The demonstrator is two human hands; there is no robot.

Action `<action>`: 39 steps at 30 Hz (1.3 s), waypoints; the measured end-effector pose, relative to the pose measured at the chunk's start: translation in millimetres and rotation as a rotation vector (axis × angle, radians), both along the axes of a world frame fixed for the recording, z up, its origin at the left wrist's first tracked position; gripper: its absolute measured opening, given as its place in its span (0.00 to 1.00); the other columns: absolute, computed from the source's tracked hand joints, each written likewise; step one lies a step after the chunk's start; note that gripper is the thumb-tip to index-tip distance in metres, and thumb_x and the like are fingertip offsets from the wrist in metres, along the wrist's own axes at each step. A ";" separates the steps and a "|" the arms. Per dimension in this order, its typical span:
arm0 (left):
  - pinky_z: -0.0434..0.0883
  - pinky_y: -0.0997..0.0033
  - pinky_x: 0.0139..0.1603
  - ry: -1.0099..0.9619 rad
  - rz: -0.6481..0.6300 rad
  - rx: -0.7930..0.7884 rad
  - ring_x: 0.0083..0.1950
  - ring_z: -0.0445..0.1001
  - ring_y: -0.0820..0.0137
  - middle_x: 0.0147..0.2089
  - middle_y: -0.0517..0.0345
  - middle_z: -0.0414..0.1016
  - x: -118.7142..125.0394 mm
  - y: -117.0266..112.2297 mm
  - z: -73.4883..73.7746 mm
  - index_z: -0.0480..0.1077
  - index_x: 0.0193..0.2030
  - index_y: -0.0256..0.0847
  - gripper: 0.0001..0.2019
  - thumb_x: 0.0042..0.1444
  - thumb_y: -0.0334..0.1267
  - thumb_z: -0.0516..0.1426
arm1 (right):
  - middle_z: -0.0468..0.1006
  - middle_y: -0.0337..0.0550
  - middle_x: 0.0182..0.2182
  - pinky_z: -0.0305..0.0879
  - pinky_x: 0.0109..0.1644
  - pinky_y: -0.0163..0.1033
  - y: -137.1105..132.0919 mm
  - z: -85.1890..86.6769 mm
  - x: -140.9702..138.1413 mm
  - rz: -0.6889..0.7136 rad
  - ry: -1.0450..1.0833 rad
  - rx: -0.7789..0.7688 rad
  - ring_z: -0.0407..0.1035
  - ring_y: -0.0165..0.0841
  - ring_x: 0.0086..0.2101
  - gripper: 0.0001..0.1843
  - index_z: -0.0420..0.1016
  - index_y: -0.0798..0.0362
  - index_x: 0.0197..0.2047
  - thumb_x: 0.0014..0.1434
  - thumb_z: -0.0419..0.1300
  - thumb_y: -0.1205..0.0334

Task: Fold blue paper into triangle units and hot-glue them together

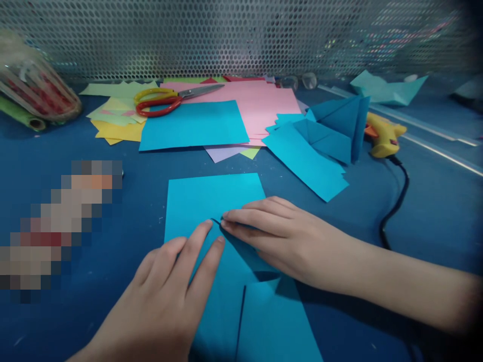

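Observation:
A blue sheet of paper (215, 193) lies on the table in front of me, with folded flaps on its near part. My left hand (169, 276) rests over the paper's left side, fingers stretched out and fingertips against it. From the right, my right hand (283, 231) pinches the paper near its middle, thumb and fingertips together at a folded edge. Between the fingertips of both hands shows a short dark gap in the paper. A raised flap casts shadow under my right palm, and my right hand hides part of the fold.
Yellow-and-red scissors (158, 103) lie on stacked coloured paper (271, 108) at the back. Right of it are folded blue paper pieces (332, 130) and a yellow glue gun (385, 136) with a black cord (402, 196). A bottle (41, 80) stands back left; a pixelated patch covers the left.

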State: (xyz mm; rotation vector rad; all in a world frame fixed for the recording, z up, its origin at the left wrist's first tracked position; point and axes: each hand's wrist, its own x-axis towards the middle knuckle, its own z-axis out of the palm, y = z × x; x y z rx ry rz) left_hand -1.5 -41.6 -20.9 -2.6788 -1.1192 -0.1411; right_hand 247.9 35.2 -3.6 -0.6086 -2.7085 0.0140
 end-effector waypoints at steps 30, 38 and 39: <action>0.70 0.55 0.53 -0.021 -0.046 -0.005 0.57 0.72 0.50 0.72 0.35 0.64 -0.5 7.3 -3.2 0.65 0.68 0.32 0.33 0.56 0.43 0.55 | 0.72 0.51 0.65 0.66 0.68 0.50 4.3 0.9 8.7 0.105 -0.117 -0.002 0.65 0.38 0.66 0.24 0.75 0.62 0.61 0.76 0.41 0.70; 0.72 0.60 0.46 -0.013 0.034 -0.047 0.50 0.72 0.53 0.73 0.47 0.65 3.5 11.3 0.5 0.58 0.74 0.39 0.38 0.57 0.43 0.60 | 0.85 0.45 0.49 0.72 0.60 0.40 17.7 2.4 17.7 0.206 0.051 0.030 0.76 0.32 0.55 0.19 0.81 0.56 0.50 0.76 0.48 0.65; 0.72 0.60 0.45 -0.023 0.054 -0.056 0.50 0.72 0.53 0.72 0.47 0.66 3.7 11.0 -0.4 0.58 0.75 0.40 0.38 0.59 0.46 0.60 | 0.85 0.44 0.48 0.72 0.60 0.38 18.4 2.8 18.8 0.223 0.048 0.027 0.76 0.30 0.55 0.20 0.82 0.55 0.49 0.76 0.47 0.66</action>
